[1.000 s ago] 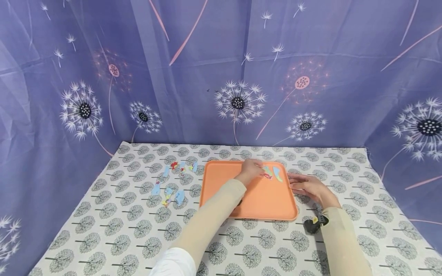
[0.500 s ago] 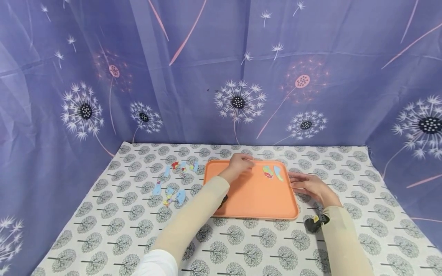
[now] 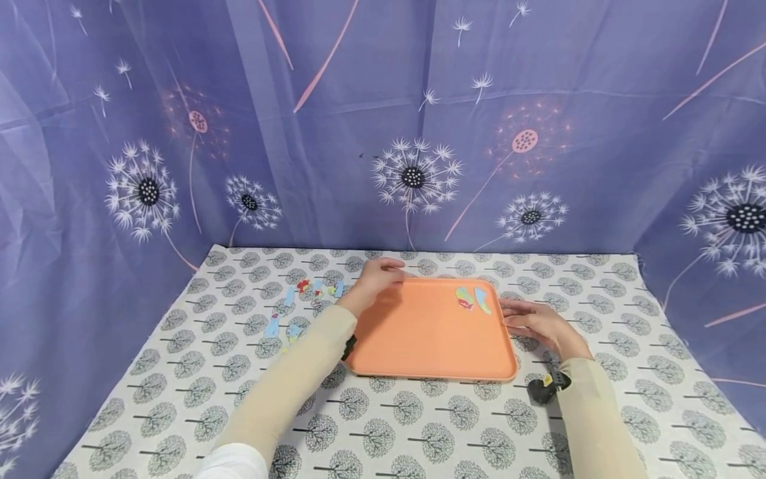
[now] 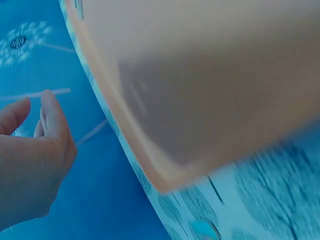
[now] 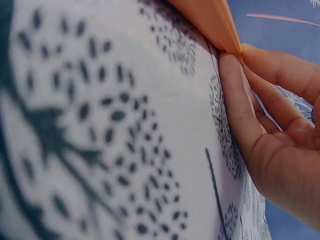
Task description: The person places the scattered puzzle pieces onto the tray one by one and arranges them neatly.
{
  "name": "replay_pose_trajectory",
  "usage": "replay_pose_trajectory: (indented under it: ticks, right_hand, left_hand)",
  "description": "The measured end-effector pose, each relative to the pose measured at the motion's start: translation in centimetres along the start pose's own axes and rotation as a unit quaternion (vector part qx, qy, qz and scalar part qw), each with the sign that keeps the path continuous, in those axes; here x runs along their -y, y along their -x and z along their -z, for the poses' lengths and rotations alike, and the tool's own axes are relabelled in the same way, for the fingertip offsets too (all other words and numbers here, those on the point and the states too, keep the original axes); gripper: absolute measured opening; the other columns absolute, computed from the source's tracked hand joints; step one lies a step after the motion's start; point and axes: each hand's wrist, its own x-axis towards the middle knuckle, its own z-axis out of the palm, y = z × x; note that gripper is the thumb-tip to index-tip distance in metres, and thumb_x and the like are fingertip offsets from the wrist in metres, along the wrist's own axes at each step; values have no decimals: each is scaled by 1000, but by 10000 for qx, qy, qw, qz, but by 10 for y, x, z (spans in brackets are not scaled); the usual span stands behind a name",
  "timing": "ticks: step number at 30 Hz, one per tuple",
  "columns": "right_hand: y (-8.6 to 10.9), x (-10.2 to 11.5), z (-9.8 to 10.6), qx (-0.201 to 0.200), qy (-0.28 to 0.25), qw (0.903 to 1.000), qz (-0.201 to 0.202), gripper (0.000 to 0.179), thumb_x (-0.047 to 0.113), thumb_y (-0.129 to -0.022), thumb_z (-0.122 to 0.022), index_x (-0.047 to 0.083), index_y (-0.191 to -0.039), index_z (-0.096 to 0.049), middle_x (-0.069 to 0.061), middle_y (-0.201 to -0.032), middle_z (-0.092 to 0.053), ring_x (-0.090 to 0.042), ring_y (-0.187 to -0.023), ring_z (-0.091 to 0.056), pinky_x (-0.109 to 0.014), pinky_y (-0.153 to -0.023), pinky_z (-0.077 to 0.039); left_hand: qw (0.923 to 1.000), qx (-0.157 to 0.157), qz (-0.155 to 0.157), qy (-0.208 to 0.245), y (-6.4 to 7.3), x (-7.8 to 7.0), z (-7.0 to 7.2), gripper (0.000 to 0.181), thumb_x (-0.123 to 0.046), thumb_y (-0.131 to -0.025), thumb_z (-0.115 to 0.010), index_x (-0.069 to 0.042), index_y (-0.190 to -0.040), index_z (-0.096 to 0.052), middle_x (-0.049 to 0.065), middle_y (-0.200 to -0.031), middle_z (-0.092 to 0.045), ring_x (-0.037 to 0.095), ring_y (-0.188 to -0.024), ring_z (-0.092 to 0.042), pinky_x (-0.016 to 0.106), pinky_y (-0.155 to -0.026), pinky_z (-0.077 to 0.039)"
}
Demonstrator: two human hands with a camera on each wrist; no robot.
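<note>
An orange tray (image 3: 431,339) lies on the table, with two flat jigsaw pieces at its back right corner: a green-and-red piece (image 3: 463,299) and a light blue piece (image 3: 482,301). My left hand (image 3: 374,281) hovers over the tray's back left corner, holding nothing. In the left wrist view its fingers (image 4: 54,117) are loosely bent. At the right side my right hand (image 3: 541,327) holds the tray's edge between thumb and fingers, as the right wrist view shows by the orange rim (image 5: 220,25).
Several more puzzle pieces, mostly light blue (image 3: 272,326) with a red one (image 3: 303,286), are spread left of the tray. Part of that group is behind my left forearm. A tree-print cloth (image 3: 413,432) covers the table; a purple dandelion curtain (image 3: 335,199) rises behind.
My left hand has come away from the green-and-red piece and moved left across the tray to its back left corner. The right hand has stayed at the tray's edge.
</note>
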Motion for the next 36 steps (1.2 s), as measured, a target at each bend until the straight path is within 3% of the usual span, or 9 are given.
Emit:
replay_pose_trajectory:
  ticks: [3,8,13,19,26,31,36]
  right_hand:
    - [-1,0,0,2,29,10000,-12,69,2,-90,-65,-5,-148,-27,-27,-141,-42,-9,-95,-65,-30,-94,-53]
    - [-1,0,0,-10,65,10000,-15,69,3,-90,-64,-4,-148,-27,-26,-140,-42,-8,-96,-65,-30,-94,-53]
    - [-1,1,0,10,104,9999,42,68,3,-91,-64,-3,-148,-28,-27,-140,-43,-9,-97,-65,-30,-95,-53]
    - [0,0,0,0,142,9999,23,67,4,-91,-63,-4,-148,-28,-27,-142,-41,-9,-98,-65,-31,-95,-53]
    - [0,0,0,-13,136,9999,15,67,3,-91,-63,-4,-148,-28,-24,-137,-47,-8,-96,-65,-31,-94,-53]
    - [0,-1,1,1,44,10000,50,67,0,-90,-63,-4,-147,-29,-19,-132,-52,-8,-96,-65,-31,-94,-53]
    - [1,0,0,4,93,9999,44,67,2,-91,-63,-4,-148,-28,-24,-138,-47,-9,-97,-65,-31,-94,-53]
  left_hand:
    - [9998,-165,73,126,3,-1,18,36,9,-84,-64,10,-120,-60,24,-108,-65,41,-106,-61,43,-95,-54]
    - [9988,-428,217,115,9,-1,53,38,6,-88,-62,8,-125,-58,22,-110,-65,39,-108,-61,44,-99,-51]
    - [9986,-426,321,20,15,3,87,42,0,-93,-59,7,-133,-51,25,-123,-58,41,-117,-55,44,-102,-48]
    - [9968,-583,537,-118,17,12,114,44,-1,-93,-58,6,-135,-49,26,-131,-52,39,-121,-53,39,-102,-49]
    - [9926,-704,874,-463,18,27,129,42,0,-94,-56,7,-135,-48,26,-133,-50,36,-117,-55,38,-100,-51]
    - [9903,-600,987,-774,16,33,129,43,0,-92,-59,6,-134,-49,25,-128,-54,35,-113,-58,39,-98,-52]
    - [9892,-598,932,-956,13,36,127,41,4,-88,-61,6,-129,-55,18,-112,-61,29,-103,-59,39,-98,-52]
